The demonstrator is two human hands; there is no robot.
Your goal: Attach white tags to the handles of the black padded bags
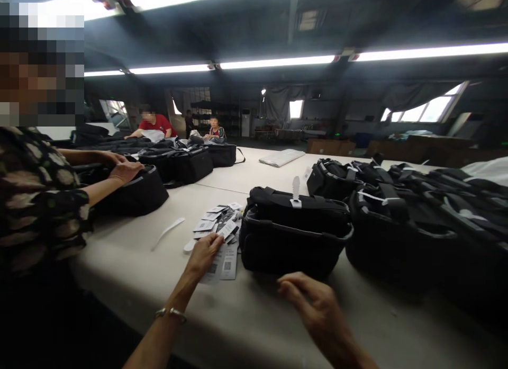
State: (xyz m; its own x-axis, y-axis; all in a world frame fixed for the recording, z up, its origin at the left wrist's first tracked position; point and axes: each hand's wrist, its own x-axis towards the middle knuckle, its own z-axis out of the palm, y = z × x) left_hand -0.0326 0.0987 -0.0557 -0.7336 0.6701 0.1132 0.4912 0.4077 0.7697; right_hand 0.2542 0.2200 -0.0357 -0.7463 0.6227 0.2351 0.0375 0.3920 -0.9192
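My left hand (204,257) has its fingers closed on a small white printed tag (228,229), at the edge of a pile of tags (210,221) on the table. Printed cards with square codes, one a grey card (228,264), show beside and below this hand; one looks blurred. Just right of the pile stands a black fabric bag (293,247), upright with its top open and a white plastic strip (296,189) sticking up from its flap. In front of the bag, my right hand (313,305) is curled, thumb against the fingers, with nothing visible in it.
Several black bags (420,226) crowd the table's right side. A loose white strip (169,230) lies on the white table (130,263). At left, a co-worker's hands (123,168) rest on another black bag (138,194). A flat grey-white bundle (281,157) lies farther back.
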